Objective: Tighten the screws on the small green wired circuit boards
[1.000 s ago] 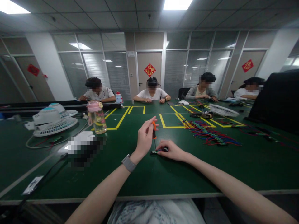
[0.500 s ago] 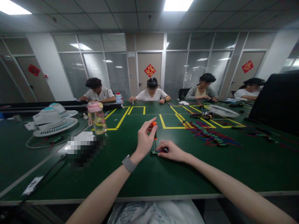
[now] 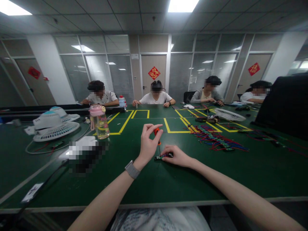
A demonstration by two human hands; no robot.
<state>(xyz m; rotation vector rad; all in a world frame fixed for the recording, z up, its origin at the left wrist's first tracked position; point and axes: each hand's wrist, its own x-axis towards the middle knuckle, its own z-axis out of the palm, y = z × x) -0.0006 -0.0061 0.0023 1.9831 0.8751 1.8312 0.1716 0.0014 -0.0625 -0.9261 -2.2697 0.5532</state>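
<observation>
The left hand (image 3: 148,141) has its fingers clamped on the screwdriver (image 3: 157,132), almost upright with its tip at the circuit board (image 3: 158,158), which lies on the counter (image 3: 154,187) pinched by the fingers of the right hand (image 3: 177,156), probably so that it does not slip.

There is one camera, and it is worn on the head of the person at the near side of the green table (image 3: 216,183). It faces forward across the table and also a little down, so the person's clothes (image 3: 158,219) enter at the near edge and the ceiling (image 3: 120,22) at the top. The left hand (image 3: 148,141) and the right hand (image 3: 176,155) are quite near to it, around the middle. The view is very wide: on the left it takes in the fans (image 3: 56,126), on the right a large black object (image 3: 286,102), and far away a closed door (image 3: 147,81).
</observation>
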